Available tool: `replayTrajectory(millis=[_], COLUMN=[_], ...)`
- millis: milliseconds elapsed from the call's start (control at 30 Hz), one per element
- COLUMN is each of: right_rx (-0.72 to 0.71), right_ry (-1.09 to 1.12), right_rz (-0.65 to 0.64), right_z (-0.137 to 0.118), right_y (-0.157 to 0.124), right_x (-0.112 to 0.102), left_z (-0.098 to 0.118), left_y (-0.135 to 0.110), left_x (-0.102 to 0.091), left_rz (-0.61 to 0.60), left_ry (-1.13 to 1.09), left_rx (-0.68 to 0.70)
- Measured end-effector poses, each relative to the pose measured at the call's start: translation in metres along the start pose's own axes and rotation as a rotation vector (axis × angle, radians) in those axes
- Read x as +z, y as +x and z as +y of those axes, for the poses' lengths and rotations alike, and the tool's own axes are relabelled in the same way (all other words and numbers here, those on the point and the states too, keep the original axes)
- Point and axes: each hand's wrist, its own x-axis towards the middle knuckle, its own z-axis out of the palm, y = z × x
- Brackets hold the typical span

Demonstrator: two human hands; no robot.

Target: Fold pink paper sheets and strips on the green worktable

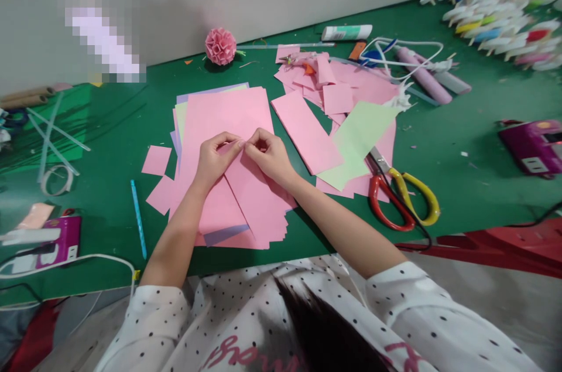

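Observation:
My left hand [216, 156] and my right hand [268, 154] meet fingertip to fingertip over a stack of pink paper [226, 108]. Both are closed in a pinch on the top of a pink paper sheet [259, 199], which slants down toward me over the stack. The exact fold between the fingertips is too small to make out. Purple and green sheets peek out at the stack's left side. Two small pink squares [157, 160] lie left of it. Right of my right hand rests a long pink paper strip [306, 132], beside a light green sheet [362, 140].
Scissors [401, 196] with red and yellow handles lie at the right front. Pink scraps [369, 82], a glue gun cable and a pink paper flower ball [220, 46] are farther back. A blue pen [138, 219] lies left, near a purple power socket [61, 237]. Another purple socket [531, 146] sits right.

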Motion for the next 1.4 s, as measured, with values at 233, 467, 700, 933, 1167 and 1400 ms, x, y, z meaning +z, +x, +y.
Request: replayTrajectory(millis=[233,467,700,933,1167,1400], right_rx=[0.013,0.016,0.051,0.050,0.030,0.095], right_ry=[0.004,-0.037,-0.055,-0.068,-0.042,-0.011], right_rz=[-0.032,-0.100,-0.130,-0.164,-0.188,-0.195], right_z=[-0.003,-0.006,-0.008,-0.008,-0.006,-0.007], right_y=[0.000,0.000,0.000,0.000,0.000,0.000], right_x=[0.000,0.000,-0.001,-0.002,-0.003,-0.005], left_z=[-0.002,-0.006,-0.013,-0.016,-0.029,-0.031], left_y=[0.000,0.007,0.015,0.020,0.027,0.028], left_x=[0.001,-0.009,-0.023,-0.035,-0.059,-0.083], left_rz=[0.115,0.335,0.451,0.565,0.742,0.857], left_ry=[-0.048,-0.114,-0.163,-0.145,-0.165,-0.094], left_rx=[0.011,0.025,0.031,0.035,0.022,0.013])
